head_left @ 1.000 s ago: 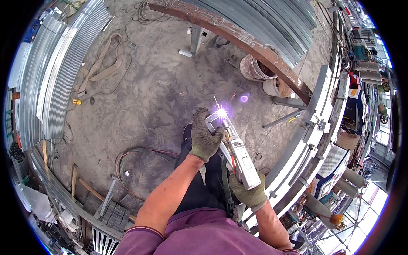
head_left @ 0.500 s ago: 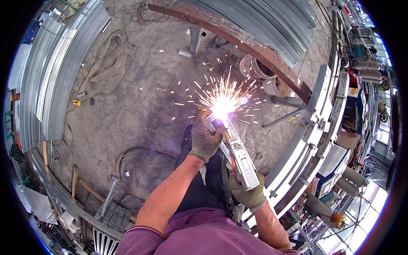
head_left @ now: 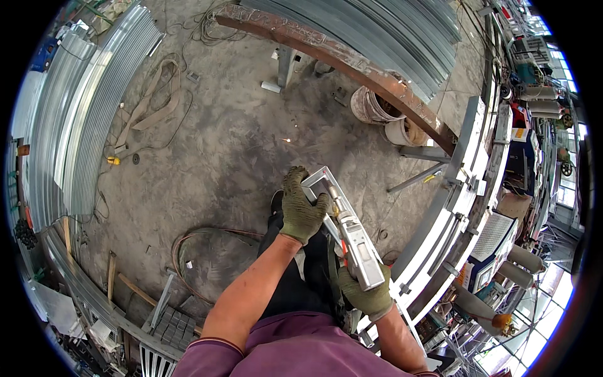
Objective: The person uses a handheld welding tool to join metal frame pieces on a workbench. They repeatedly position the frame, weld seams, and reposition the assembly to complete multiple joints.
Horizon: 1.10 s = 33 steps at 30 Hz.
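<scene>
My right hand (head_left: 367, 295), in a greenish work glove, is wrapped round the rear of a silver handheld welding gun (head_left: 360, 249). The gun's narrow nozzle points away from me into the inner corner of a metal frame (head_left: 324, 172) made of square tube. My left hand (head_left: 303, 212), gloved alike, holds the frame by its left side near that corner, fingers bent round the tube. Frame tubing runs back under the gun toward my right forearm, partly hidden by the gun and glove. No bright arc shows at the nozzle; one small spark floats beyond the corner.
A rusty steel beam (head_left: 339, 53) carries grey metal profiles (head_left: 377, 38) ahead, with dirty buckets (head_left: 370, 105) beneath. Corrugated sheets (head_left: 81, 125) lie at left. A hose (head_left: 188, 235) and a strap (head_left: 151, 103) are on the floor. A pale metal workbench (head_left: 440, 226) runs along the right.
The bright arc and spray of sparks at the frame's corner have gone out, and the corner and nozzle now show clearly. Both hands keep nearly the same place and grip.
</scene>
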Available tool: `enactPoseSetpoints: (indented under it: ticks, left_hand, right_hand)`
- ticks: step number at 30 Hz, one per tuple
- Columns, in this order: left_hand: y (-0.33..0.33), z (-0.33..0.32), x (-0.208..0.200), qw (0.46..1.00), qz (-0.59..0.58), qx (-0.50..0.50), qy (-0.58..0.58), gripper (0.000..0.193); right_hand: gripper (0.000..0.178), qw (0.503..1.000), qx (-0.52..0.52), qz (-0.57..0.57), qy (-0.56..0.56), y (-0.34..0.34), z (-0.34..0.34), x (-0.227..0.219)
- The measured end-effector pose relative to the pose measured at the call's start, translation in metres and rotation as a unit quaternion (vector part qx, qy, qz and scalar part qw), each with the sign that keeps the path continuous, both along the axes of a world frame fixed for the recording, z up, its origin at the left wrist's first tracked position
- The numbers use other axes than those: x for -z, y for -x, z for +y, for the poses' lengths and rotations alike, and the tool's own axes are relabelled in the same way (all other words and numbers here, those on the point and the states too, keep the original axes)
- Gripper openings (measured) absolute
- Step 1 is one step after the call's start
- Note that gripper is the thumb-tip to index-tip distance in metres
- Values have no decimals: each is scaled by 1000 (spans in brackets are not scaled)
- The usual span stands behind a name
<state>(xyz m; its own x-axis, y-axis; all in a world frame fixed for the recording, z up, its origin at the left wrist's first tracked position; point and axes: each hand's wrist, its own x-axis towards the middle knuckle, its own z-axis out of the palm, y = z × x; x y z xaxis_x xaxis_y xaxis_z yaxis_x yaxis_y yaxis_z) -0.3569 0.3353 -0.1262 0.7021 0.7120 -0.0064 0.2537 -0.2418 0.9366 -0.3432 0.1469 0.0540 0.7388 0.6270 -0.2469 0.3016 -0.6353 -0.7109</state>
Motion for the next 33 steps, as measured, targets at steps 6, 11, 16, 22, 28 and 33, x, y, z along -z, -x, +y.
enactPoseSetpoints:
  ticks: [6,11,16,22,28,33]
  left_hand:
    - [2,2,-1,1000,6,11,0,75]
    - [2,1,-6,1000,21,10,2,77]
    - [2,1,-3,1000,-1,11,-6,79]
    - [3,0,-1,1000,-10,8,13,79]
    - [3,0,-1,1000,-14,7,6,78]
    - [3,0,-2,1000,-10,6,-1,78]
  right_hand:
    - [27,997,64,43,28,-7,13,-5]
    - [27,994,86,69,22,-6,21,-4]
    - [31,992,91,81,18,-1,20,4]
    - [36,993,90,78,-3,0,21,8]
    - [37,993,84,80,-2,1,22,8]
    - [39,996,68,48,-11,2,21,12]
